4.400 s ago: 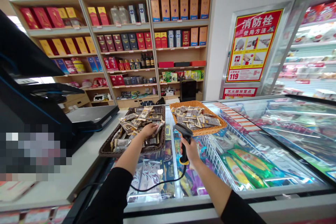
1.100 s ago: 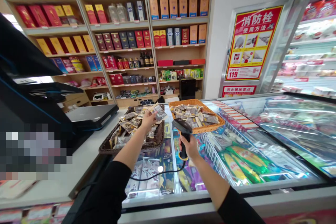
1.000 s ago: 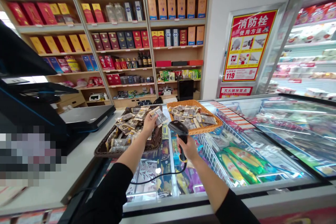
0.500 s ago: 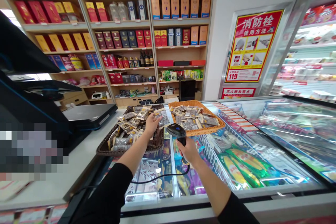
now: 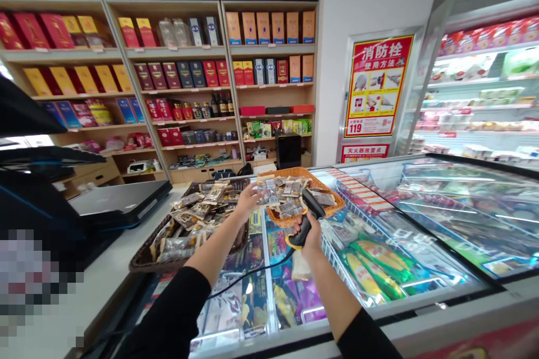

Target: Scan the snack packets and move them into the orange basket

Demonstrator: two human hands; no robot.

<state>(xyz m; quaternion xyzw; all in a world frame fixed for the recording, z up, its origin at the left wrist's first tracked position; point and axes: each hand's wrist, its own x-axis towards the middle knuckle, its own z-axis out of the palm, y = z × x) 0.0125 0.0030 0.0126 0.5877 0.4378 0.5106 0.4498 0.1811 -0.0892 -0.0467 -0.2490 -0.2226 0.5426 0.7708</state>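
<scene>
My left hand [image 5: 249, 199] is closed on a small clear snack packet [image 5: 268, 190] at the left edge of the orange wicker basket [image 5: 340, 203]. Wrapped round the grip of a black and yellow barcode scanner [image 5: 314, 205] is my right hand [image 5: 311, 235]. The scanner is tilted, its head over the orange basket's near side, and a black cable trails from its grip to the left. More such packets [image 5: 292, 186] lie in the orange basket. Beside my left forearm, a dark brown wicker basket [image 5: 141, 258] is heaped with similar packets.
Both baskets stand on a glass-topped chest freezer [image 5: 438, 269] full of packaged goods. A white counter [image 5: 101, 275] with a flat grey device [image 5: 122, 199] and a dark screen stand is on the left. Shelves [image 5: 185, 92] of boxes line the back; a stocked cooler [image 5: 484, 106] stands right.
My left hand has carried the packet from the dark basket's side to the orange basket. The scanner in my right hand has swung round, its head now tilted differently. The camera view has shifted.
</scene>
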